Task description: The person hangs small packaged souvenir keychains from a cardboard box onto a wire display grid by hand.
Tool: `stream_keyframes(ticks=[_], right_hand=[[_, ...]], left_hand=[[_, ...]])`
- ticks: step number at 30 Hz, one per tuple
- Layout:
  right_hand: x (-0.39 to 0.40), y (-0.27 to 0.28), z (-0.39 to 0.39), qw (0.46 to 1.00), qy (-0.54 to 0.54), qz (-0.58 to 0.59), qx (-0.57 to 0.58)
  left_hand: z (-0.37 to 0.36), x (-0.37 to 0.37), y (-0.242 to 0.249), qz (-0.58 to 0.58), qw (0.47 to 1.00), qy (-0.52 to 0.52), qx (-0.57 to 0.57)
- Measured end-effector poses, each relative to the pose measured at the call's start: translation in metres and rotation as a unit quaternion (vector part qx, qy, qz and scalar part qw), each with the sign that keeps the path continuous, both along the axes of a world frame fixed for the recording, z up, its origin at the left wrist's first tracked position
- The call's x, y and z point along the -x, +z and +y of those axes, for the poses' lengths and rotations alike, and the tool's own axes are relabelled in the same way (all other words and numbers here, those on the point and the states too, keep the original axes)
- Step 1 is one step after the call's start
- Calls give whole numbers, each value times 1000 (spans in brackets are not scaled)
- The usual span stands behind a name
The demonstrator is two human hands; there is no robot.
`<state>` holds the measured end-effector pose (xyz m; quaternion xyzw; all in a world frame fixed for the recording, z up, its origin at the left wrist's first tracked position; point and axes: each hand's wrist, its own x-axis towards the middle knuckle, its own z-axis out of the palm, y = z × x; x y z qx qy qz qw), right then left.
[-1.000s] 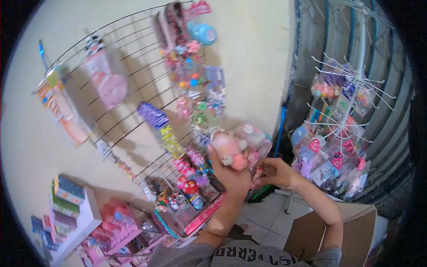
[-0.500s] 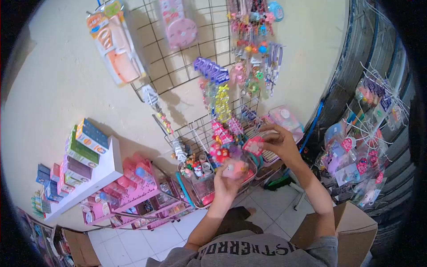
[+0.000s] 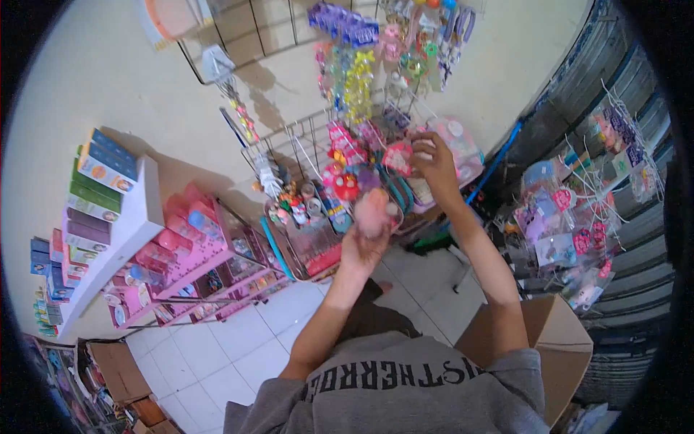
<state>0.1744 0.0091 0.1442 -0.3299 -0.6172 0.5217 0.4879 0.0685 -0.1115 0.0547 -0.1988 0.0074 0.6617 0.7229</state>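
Note:
My left hand [image 3: 363,249] is closed around the lower part of a soft pink plush piece [image 3: 372,212] that looks like a pompom charm. Higher and to the right, my right hand [image 3: 436,163] pinches the edge of a pink header card [image 3: 397,157]. Whether the card is joined to the plush piece cannot be made out. Just left of the plush piece are a red mushroom-shaped trinket [image 3: 346,186] and pink packets [image 3: 345,143] on the rack. Below them stands a basket [image 3: 316,249] with small figurines [image 3: 295,206] along its back.
A wire grid [image 3: 271,25] with hanging accessories covers the wall. On the left are a white shelf [image 3: 150,206] of boxes and a pink rack [image 3: 202,257] of bottles. Bagged goods [image 3: 560,217] hang by the shutter [image 3: 636,239] on the right, above an open cardboard box [image 3: 553,351].
My view has tilted downward, so the wall goods sit higher. The pink plush piece now shows more fully above my left hand. My right hand still has the pink card.

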Motion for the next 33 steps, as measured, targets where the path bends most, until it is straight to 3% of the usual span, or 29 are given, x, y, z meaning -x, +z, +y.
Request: stream_keyframes(ticks=[1, 9, 11, 12, 14, 22, 33], right_hand=[[-3, 0, 1, 1000, 4, -3, 30], [-12, -25, 7, 995, 17, -12, 95], [-12, -39, 9, 995, 25, -20, 99], [-11, -44, 9, 991, 48, -10, 125], [-9, -54, 10, 986, 71, -1, 153], [9, -76, 13, 980, 131, 14, 148], [39, -95, 42, 984, 101, 31, 146]], left_hand=[[0, -2, 4, 39, 999, 11, 27], [-1, -19, -33, 4, 999, -11, 42], [-4, -23, -25, 89, 986, -1, 141], [-6, -22, -32, 89, 986, -1, 144], [-9, -21, -52, 61, 998, -5, 33], [-6, -13, -75, 24, 996, 31, 75], [20, 2, -72, 54, 992, 58, 97]])
